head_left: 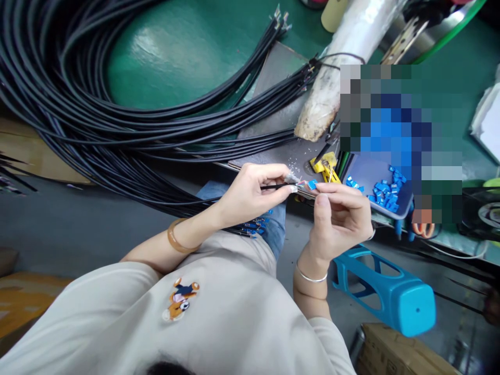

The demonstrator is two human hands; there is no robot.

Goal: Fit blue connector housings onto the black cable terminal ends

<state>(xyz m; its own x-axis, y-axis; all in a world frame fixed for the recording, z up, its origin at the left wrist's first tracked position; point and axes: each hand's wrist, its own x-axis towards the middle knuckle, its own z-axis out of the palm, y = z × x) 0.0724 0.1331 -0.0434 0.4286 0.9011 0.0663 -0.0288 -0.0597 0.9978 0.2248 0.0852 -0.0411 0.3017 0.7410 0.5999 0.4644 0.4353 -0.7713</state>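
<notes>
We have a green tabletop [152, 52] spread across the far side, and over its left part sweeps a great loop of black cables [156, 120], whose bunched ends point rightward and away from us. Below the table edge on our right lies a bright blue stool [416, 307], and beyond the hands a pale wrapped roll [344, 67] slants down toward us. To the right of the work stands a shallow tray [365, 169] with loose blue connectors [385, 194] in it. Our left hand [253, 190] and right hand [344, 208] meet in front of the table edge, nearly tip to tip. A yellow tool [326, 165] sits on the table just beyond them. Our left thumb and forefinger are pinched together on one black cable [273, 186], near its end; its long axis runs roughly left to right, with the stripped end facing the right hand. The single blue connector [312, 184] lies straight off that end, to the right of the left grip and nearer the right hand, touching its forefinger tip; the thumb is just below, and we cannot tell whether it clamps the piece. Between cable and connector fan thin coloured wires [300, 184]; whether they enter it is too small to tell.
</notes>
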